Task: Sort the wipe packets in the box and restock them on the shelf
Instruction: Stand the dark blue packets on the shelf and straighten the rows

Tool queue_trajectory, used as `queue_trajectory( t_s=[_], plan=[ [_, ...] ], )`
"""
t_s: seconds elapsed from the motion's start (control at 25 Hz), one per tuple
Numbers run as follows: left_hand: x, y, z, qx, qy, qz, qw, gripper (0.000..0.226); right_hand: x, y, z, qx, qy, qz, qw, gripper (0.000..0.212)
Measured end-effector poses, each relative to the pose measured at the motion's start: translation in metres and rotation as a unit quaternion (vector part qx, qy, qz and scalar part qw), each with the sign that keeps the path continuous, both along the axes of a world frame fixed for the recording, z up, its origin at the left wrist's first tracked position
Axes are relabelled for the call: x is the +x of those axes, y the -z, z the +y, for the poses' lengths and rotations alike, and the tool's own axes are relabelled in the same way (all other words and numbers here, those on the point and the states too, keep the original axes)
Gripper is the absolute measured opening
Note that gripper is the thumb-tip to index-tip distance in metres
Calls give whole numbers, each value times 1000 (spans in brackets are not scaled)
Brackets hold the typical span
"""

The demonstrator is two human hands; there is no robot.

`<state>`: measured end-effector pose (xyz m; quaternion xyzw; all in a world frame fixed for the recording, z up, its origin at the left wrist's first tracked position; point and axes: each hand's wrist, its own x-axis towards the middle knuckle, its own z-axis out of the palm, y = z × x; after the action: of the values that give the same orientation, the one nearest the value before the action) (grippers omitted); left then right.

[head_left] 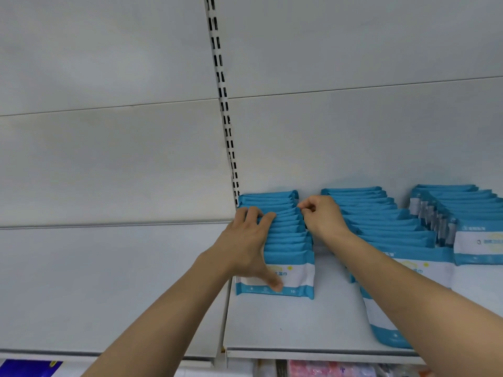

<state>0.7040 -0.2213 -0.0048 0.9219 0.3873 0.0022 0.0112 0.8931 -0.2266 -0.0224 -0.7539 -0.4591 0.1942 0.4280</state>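
On the white shelf (285,327), the left hand (246,244) spans the leftmost row of blue wipe packets (285,235), fingers spread; the right hand (319,214) pinches a packet's corner.

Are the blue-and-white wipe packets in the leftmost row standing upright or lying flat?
Upright: the leftmost row of blue-and-white wipe packets stands on edge, front label facing out.

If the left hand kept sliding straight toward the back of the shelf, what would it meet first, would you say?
Probably the white back panel. The left hand lies along the leftmost row of wipe packets, fingers pointing backward; only the row's last few packets lie ahead of it, though depth is unclear.
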Motion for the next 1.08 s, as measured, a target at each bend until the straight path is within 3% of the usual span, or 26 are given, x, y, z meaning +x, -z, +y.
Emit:
queue_trajectory(
  t_s=[0.12, 0.2, 0.32, 0.44, 0.52, 0.84, 0.96, 1.08],
  plan=[
    [-4, 6, -5, 65, 13, -5, 998, 129, -1, -2, -3, 9, -21, -26, 999, 21],
    [-6, 9, -8, 79, 18, 9, 997, 128, -5, -9, -13, 33, -51, -93, 994, 21],
    [-8, 11, -11, 72, 20, -4, 997, 126, -13, -25, -49, 40, -168, -184, 968, 45],
    [-9, 11, -12, 97, 21, -16, 995, 125, -22, -34, -85, -99, -249, -381, 885, 85],
    [-9, 10, -14, 117, 21, -13, 993, 128, -30, -24, -96, -117, -224, -482, 839, 93],
    [-3, 13, -17, 147, 0, -28, 989, 114, -37, -8, -83, -29, -196, -474, 858, 71],
    [-14, 6, -8, 36, -42, 9, 998, 133, -34, -8, -82, -56, -206, -473, 855, 84],
    [-25, -2, -1, -90, -86, -14, 992, 137, -42, -7, -84, -91, -213, -457, 859, 92]
  ],
)
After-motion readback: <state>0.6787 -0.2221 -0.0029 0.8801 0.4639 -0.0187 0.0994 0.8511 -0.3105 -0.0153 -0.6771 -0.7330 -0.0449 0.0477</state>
